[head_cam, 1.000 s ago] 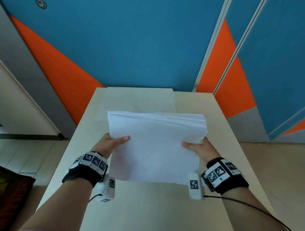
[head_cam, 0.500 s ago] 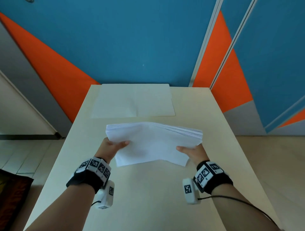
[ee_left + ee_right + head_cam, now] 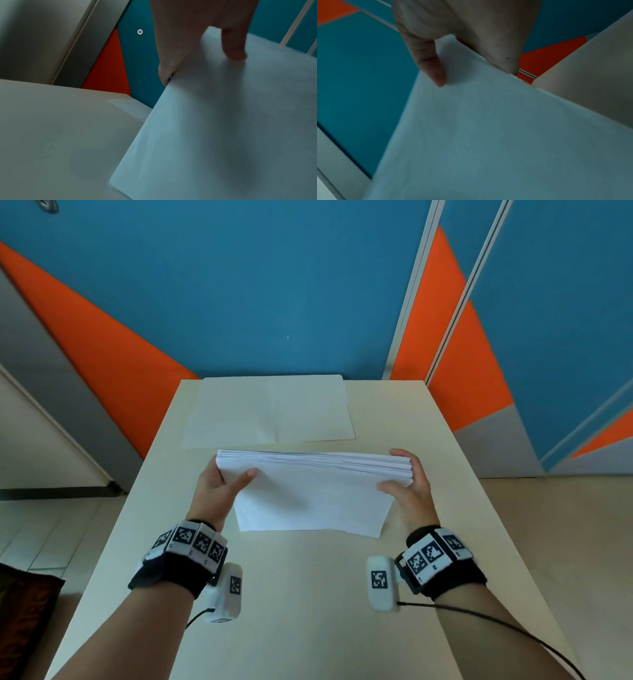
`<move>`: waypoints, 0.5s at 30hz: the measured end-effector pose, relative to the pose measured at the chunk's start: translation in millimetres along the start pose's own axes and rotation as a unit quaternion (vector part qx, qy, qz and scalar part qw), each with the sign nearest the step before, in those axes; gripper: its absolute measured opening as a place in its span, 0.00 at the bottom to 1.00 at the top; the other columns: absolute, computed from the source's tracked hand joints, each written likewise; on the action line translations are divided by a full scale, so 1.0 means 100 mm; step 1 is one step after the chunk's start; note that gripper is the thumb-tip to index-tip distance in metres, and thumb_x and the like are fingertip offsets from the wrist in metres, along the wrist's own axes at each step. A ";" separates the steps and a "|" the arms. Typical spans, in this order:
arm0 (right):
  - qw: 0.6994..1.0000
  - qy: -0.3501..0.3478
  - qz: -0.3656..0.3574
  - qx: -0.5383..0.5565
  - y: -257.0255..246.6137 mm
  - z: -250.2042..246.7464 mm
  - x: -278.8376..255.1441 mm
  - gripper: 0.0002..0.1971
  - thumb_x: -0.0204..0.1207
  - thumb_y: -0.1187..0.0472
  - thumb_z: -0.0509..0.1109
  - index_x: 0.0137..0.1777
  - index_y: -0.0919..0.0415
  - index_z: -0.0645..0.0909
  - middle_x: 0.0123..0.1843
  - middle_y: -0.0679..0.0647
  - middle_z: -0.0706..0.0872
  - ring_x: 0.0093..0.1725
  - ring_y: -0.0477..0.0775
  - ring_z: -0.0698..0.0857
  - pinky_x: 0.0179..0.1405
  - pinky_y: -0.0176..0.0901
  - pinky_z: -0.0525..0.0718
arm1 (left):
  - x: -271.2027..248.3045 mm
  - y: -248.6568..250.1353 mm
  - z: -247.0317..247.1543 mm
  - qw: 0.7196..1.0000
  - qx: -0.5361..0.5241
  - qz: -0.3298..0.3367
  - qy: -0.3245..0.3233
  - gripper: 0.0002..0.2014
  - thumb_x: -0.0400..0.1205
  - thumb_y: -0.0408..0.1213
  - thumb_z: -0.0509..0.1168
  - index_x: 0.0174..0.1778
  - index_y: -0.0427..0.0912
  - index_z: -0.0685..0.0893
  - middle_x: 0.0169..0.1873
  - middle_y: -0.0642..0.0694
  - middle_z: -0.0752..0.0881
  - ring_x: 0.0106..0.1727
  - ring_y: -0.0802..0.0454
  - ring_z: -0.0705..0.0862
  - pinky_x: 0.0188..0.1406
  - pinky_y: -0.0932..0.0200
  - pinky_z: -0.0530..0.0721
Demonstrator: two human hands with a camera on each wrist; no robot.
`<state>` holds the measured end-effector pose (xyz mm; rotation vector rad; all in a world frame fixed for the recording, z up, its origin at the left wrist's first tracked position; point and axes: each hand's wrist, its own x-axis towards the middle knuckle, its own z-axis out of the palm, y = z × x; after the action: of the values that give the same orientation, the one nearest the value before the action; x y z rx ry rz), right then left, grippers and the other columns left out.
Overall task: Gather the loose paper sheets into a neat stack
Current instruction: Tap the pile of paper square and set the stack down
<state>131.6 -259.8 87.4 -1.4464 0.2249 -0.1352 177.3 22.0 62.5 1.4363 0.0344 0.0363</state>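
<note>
Above the table point(image 3: 308, 594), both hands grip a thick white paper stack point(image 3: 308, 491).

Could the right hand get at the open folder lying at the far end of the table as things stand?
Probably not yet: the right hand grips the paper stack, which stands between it and the folder. Once freed, nothing else blocks the way.
</note>
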 end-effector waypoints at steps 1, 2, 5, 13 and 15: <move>1.000 0.002 -0.003 0.024 -0.03 0.02 -0.02 0.24 0.69 0.81 0.63 0.55 0.51 0.76 0.47 0.54 0.81 0.41 0.50 0.82 0.29 0.31 0.82 | 0.00 0.00 0.01 1.000 0.001 0.002 0.007 0.14 0.74 0.28 0.71 0.55 0.40 0.81 0.48 0.46 0.87 0.50 0.49 0.85 0.43 0.70 0.85; 0.999 0.010 -0.004 0.044 -0.03 0.05 -0.02 0.21 0.70 0.78 0.64 0.55 0.53 0.76 0.47 0.54 0.81 0.41 0.50 0.82 0.30 0.33 0.83 | 0.00 -0.01 0.02 1.000 0.003 0.004 0.010 0.11 0.77 0.25 0.68 0.52 0.42 0.81 0.47 0.47 0.87 0.48 0.51 0.86 0.42 0.71 0.84; 0.997 0.064 -0.005 0.050 -0.01 0.15 0.03 0.08 0.69 0.49 0.72 0.45 0.47 0.81 0.50 0.54 0.82 0.52 0.60 0.83 0.58 0.55 0.84 | 0.02 -0.03 0.02 1.000 0.009 0.013 0.012 0.12 0.79 0.23 0.63 0.47 0.47 0.81 0.45 0.48 0.86 0.42 0.62 0.88 0.41 0.71 0.84; 0.988 0.150 -0.015 0.021 0.04 0.23 0.13 0.02 0.65 0.51 0.71 0.34 0.46 0.82 0.39 0.47 0.84 0.51 0.62 0.84 0.63 0.66 0.80 | 0.04 -0.01 0.02 1.000 -0.028 0.000 -0.004 0.29 0.66 0.30 0.72 0.65 0.36 0.74 0.53 0.44 0.86 0.52 0.51 0.85 0.51 0.63 0.83; 0.988 0.152 -0.021 0.013 0.04 0.23 0.14 0.03 0.68 0.53 0.70 0.34 0.46 0.81 0.39 0.46 0.83 0.47 0.56 0.82 0.59 0.60 0.80 | 0.05 -0.01 0.03 1.000 -0.025 0.001 -0.002 0.28 0.68 0.27 0.73 0.64 0.39 0.74 0.51 0.46 0.86 0.51 0.52 0.86 0.47 0.66 0.84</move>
<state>150.6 -240.5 85.3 -1.4017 0.4403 -0.3944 182.1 19.1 61.7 1.3861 0.0291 0.0355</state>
